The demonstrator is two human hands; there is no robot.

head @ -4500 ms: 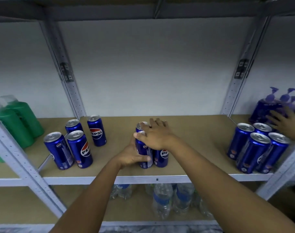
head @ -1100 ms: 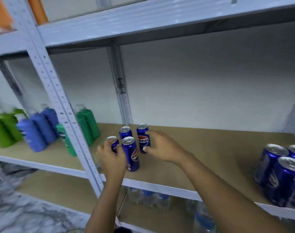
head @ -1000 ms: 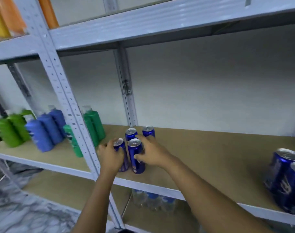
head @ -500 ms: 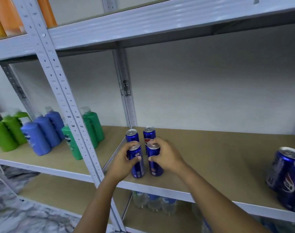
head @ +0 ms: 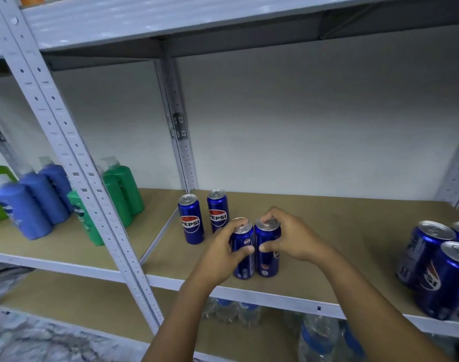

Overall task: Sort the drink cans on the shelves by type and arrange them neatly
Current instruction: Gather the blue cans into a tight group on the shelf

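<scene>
While the shelf [head: 327,223] fills the frame's middle, a cluster of cans [head: 437,267] sits at right. At centre, your left hand [head: 220,254] grips one blue can [head: 242,254] and your right hand [head: 291,239] grips its touching neighbour [head: 267,253]; two Pepsi cans [head: 191,218] stand behind-left.
</scene>
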